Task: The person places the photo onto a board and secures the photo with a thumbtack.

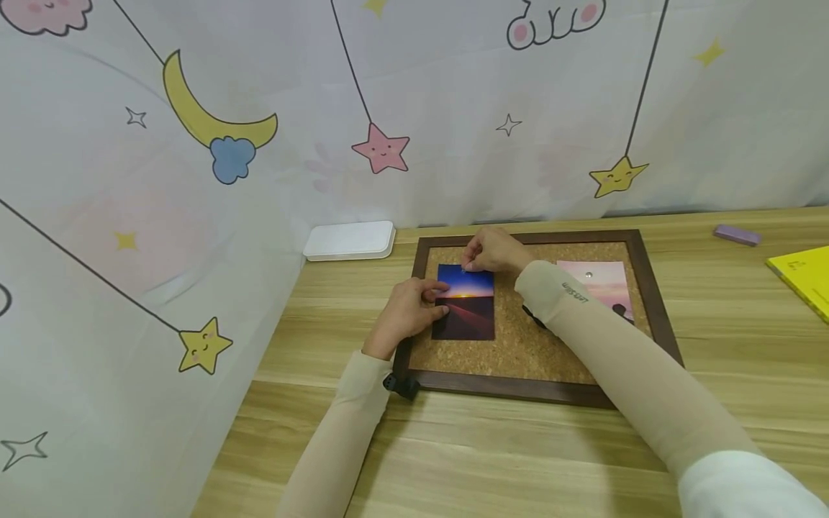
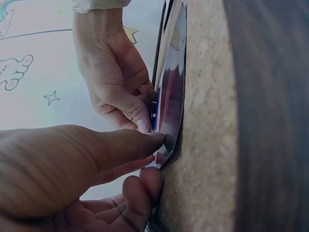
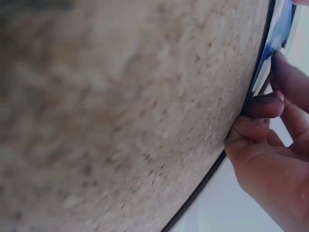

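A sunset photo [image 1: 468, 320] lies on a cork board [image 1: 518, 356] with a dark wooden frame. My left hand [image 1: 408, 306] rests at the photo's left side, thumb and index finger spread apart and pressing on its surface; the left wrist view shows the thumb [image 2: 130, 145] flat over the photo. At the photo's top edge, my right hand [image 1: 495, 248] pinches a small clear push pin [image 3: 277, 50] between thumb and index finger. Its other fingers touch the board. To the right, a pink photo [image 1: 586, 284] has a pin [image 1: 589, 274] near its top, partly covered by my right forearm.
Behind the board's left corner sits a white flat case [image 1: 350, 240]. A small purple block [image 1: 737, 234] and a yellow booklet [image 1: 806, 277] lie on the wooden table [image 1: 492, 453] at the right. A patterned curtain [image 1: 453, 86] hangs along the back and left.
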A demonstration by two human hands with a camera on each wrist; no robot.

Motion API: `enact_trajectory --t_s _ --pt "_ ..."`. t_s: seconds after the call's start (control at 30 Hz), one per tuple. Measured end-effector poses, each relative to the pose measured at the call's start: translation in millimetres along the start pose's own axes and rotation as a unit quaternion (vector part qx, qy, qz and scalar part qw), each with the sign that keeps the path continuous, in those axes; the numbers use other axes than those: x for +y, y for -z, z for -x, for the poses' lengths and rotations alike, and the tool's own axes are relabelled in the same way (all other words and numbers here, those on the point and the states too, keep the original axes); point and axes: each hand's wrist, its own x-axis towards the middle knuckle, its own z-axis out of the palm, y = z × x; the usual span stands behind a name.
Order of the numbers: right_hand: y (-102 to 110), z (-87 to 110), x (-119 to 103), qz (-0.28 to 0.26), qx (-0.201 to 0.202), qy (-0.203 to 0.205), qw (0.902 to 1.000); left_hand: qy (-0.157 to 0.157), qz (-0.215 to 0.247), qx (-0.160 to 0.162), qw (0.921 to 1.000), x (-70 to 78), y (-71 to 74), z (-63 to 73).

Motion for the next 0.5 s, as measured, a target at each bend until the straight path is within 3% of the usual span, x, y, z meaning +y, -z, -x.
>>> enact_trajectory --t_s 0.2,0.5 --pt "0.2 -4.6 2.0 -0.022 -0.005 -0.036 0.9991 -0.005 -0.002 0.001 1.0 -0.1 -0.5 -1.2" --pt "-1.5 -9.1 -5.9 0.0 0.008 -0.068 0.9977 0.0 -0.011 0.001 0.9999 -0.2 1.2 0.2"
